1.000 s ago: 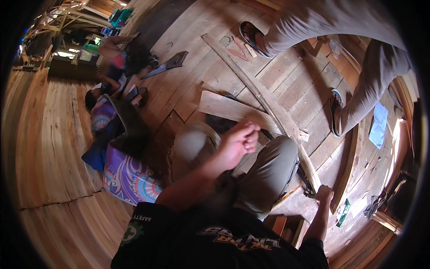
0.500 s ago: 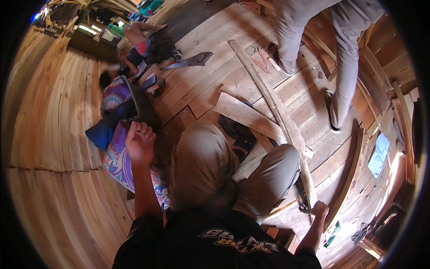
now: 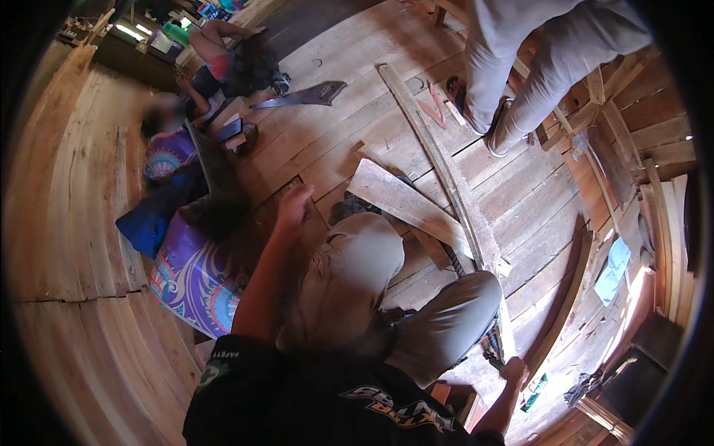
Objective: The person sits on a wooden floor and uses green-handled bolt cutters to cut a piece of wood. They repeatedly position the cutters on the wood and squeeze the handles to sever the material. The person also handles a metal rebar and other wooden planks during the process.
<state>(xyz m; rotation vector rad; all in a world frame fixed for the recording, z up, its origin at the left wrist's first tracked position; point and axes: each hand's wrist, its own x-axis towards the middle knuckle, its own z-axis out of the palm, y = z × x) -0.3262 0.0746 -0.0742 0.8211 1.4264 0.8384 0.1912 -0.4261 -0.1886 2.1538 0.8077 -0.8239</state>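
Note:
My left hand (image 3: 295, 204) is raised over the floor beyond my left knee, its fingers curled in, with nothing seen in them. Low on the right, my right hand (image 3: 513, 369) is closed at the near end of a long narrow wooden strip (image 3: 439, 152). A dark object (image 3: 492, 357) lies right beside that hand, too unclear to name; what the fingers grip is hidden. The strip runs away from me past my right knee. A short wide board (image 3: 405, 204) lies slanted against it, in front of my knees.
Another person stands at far right, in grey trousers (image 3: 491, 67). A second person reclines at far left by a patterned purple cushion (image 3: 197, 275). A handsaw (image 3: 301, 97) and a phone (image 3: 229, 131) lie on the plank floor. A curved timber (image 3: 569, 305) and a light-blue sheet (image 3: 613, 271) are at right.
My left hand has swung right and away from me. My right hand has shifted slightly nearer and left. The standing person's legs have come together, one foot stepping left.

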